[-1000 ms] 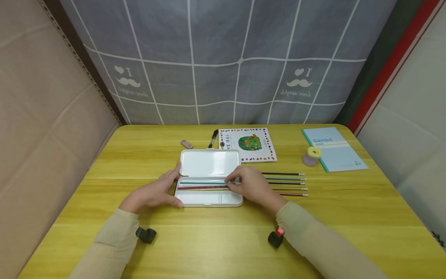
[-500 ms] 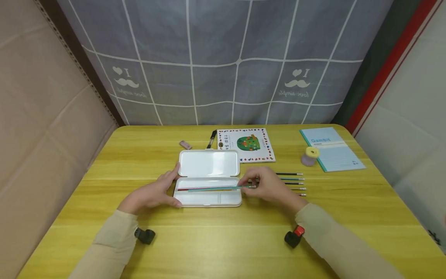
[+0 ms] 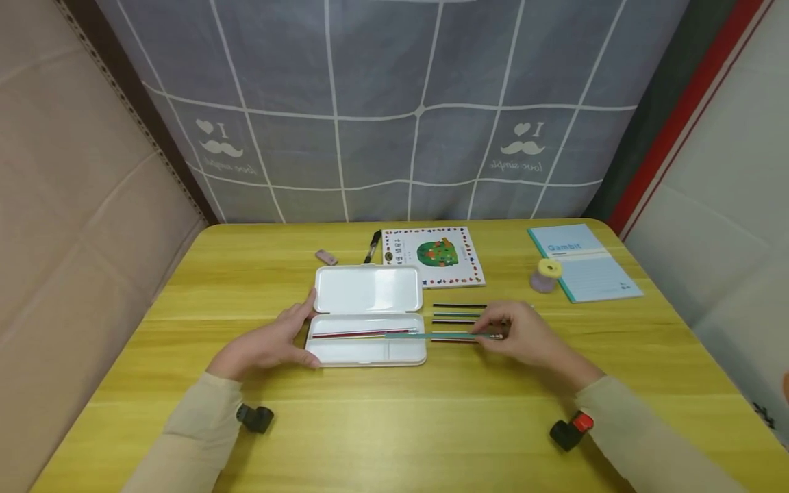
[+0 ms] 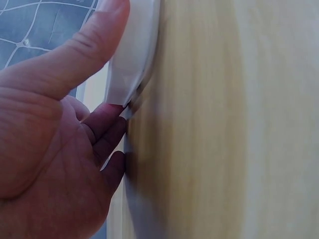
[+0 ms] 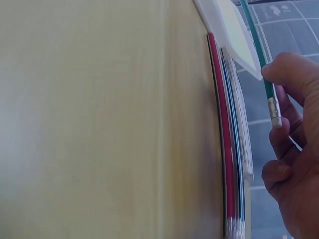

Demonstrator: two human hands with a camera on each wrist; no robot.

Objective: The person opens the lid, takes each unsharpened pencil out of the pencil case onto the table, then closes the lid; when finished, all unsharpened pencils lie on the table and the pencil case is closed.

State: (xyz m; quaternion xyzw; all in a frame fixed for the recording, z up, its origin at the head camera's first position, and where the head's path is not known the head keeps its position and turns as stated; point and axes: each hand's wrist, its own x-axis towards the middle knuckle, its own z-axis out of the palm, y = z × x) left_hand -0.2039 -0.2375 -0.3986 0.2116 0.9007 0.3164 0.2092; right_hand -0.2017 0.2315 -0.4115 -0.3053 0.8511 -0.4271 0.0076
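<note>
Teal pencil [image 3: 431,335]: thin, metal ferrule and eraser at the end nearest the right hand [image 3: 527,340]. Thumb and fingers pinch it just ahead of the ferrule; the rest of the hand is loosely curled. Pencil lies level, its far end over the right edge of the case [image 3: 368,340], the rest out over the table [image 3: 394,424].

Case: white, flat, lid folded back away from the person. Tray holds one red pencil [image 3: 354,333] lying lengthwise.

Left hand [image 3: 269,344] grips the case's left end, thumb on the near corner, fingers against the far side.

Loose pencils [image 3: 459,313] lie in a row on the table under and beside the right hand.
</note>
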